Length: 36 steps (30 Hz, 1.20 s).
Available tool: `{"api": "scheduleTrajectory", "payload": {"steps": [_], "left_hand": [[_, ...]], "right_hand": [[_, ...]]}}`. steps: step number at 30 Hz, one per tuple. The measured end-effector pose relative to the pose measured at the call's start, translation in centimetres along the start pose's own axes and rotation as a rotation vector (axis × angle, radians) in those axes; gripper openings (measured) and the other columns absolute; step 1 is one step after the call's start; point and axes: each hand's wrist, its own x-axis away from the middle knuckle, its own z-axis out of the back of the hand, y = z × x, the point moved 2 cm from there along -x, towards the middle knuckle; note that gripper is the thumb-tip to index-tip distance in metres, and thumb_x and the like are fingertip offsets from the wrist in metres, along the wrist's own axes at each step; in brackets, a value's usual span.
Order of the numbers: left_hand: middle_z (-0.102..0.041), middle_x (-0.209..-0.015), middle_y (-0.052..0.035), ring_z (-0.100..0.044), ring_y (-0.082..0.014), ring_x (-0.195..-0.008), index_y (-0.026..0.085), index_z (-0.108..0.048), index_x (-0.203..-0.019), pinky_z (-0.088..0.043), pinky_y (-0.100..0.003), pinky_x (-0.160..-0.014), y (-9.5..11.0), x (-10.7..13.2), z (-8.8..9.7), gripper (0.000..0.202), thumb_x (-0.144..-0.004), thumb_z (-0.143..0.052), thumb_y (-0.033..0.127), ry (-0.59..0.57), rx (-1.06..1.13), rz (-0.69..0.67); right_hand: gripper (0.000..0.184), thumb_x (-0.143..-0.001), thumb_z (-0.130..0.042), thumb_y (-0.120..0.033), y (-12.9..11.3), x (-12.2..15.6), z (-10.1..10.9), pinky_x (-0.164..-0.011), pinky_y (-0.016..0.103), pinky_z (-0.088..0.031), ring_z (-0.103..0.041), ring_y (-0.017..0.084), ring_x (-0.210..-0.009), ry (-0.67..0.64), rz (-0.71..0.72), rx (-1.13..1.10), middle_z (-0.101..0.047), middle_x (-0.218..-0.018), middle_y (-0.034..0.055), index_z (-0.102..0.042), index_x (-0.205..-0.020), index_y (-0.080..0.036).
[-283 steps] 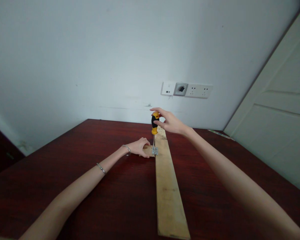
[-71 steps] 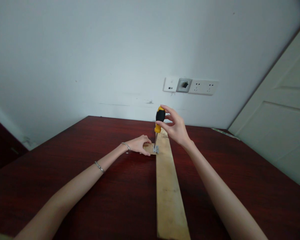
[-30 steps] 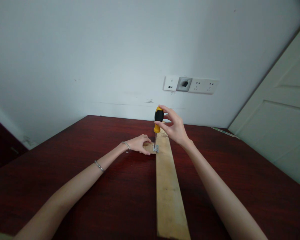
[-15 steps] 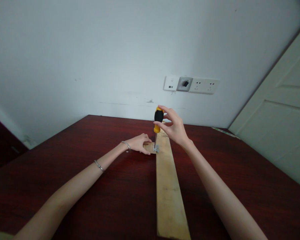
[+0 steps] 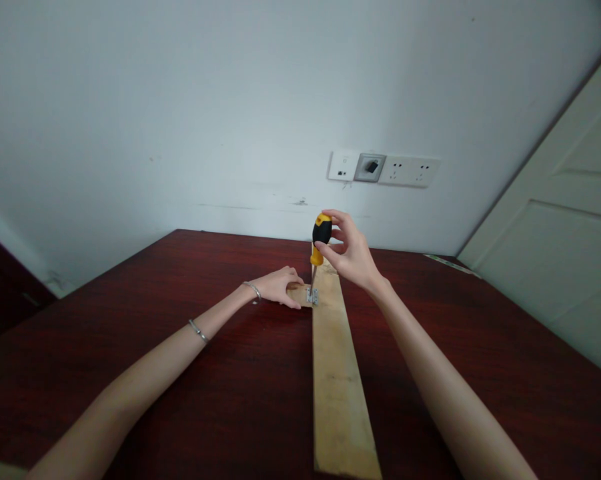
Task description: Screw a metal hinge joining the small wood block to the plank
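My right hand (image 5: 349,250) grips a yellow and black screwdriver (image 5: 322,230) by its handle, between thumb and fingers. The shaft points down, with its tip at a small metal hinge (image 5: 312,297). That hinge spans the joint between a short wood block (image 5: 299,295) and a long pale plank (image 5: 337,373). Thumb and fingers of my left hand (image 5: 279,287) are closed around the short block from the left. The hinge's screws are too small to make out.
Under everything lies a dark red wooden table (image 5: 220,413). Its far edge meets a white wall with a row of sockets (image 5: 384,170). A pale panelled door (image 5: 570,220) stands at the right. A flat strip (image 5: 451,265) lies near the far right edge.
The screwdriver's handle has tilted slightly to the right along with my right hand, while its tip stays at the hinge. My left hand, the block and the plank look unmoved.
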Motion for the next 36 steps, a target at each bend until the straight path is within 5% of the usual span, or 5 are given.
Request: {"api": "scheduleTrajectory", "payload": {"steps": [14,20,29,36], "left_hand": [[-0.055,-0.101,-0.0087,-0.051,-0.0253,-0.096,0.013,-0.063,-0.113,-0.041,-0.034,-0.086,-0.12,-0.02,-0.18,0.065,-0.061,-0.078,0.05,0.016,-0.009,0.002],[-0.055,-0.102,-0.0074,-0.051,-0.0242,-0.097,0.016,-0.064,-0.112,-0.041,-0.031,-0.085,-0.07,0.08,-0.12,0.063,-0.061,-0.079,0.049,0.022,-0.003,0.012],[-0.056,-0.102,-0.0062,-0.051,-0.0231,-0.096,0.017,-0.064,-0.111,-0.041,-0.03,-0.084,0.15,0.06,0.09,0.06,-0.062,-0.078,0.049,0.01,-0.028,-0.007],[-0.056,-0.101,-0.0074,-0.051,-0.023,-0.095,0.014,-0.064,-0.111,-0.04,-0.03,-0.083,0.21,0.11,0.11,0.06,-0.063,-0.079,0.048,0.012,-0.015,-0.024]], "right_hand": [[0.049,-0.078,-0.067,-0.036,-0.32,-0.26,0.29,-0.057,0.028,-0.055,-0.056,0.019,-0.087,0.028,0.069,0.173,-0.052,-0.114,0.0079,-0.049,-0.124,-0.028],[0.049,-0.081,-0.065,-0.034,-0.31,-0.33,0.4,-0.076,0.038,-0.054,-0.058,0.023,-0.095,0.011,0.089,0.227,-0.057,-0.116,0.0071,-0.047,-0.126,-0.028],[0.044,-0.084,-0.06,-0.03,-0.23,-0.34,0.21,-0.084,0.044,-0.055,-0.055,0.024,-0.103,-0.029,0.052,0.089,-0.054,-0.115,0.0069,-0.051,-0.127,-0.03],[0.063,-0.088,-0.047,-0.029,-0.04,-0.21,0.93,-0.066,0.039,-0.062,-0.06,0.02,-0.093,-0.212,-0.075,-0.11,-0.042,-0.133,0.0078,-0.024,-0.146,-0.037]]}}
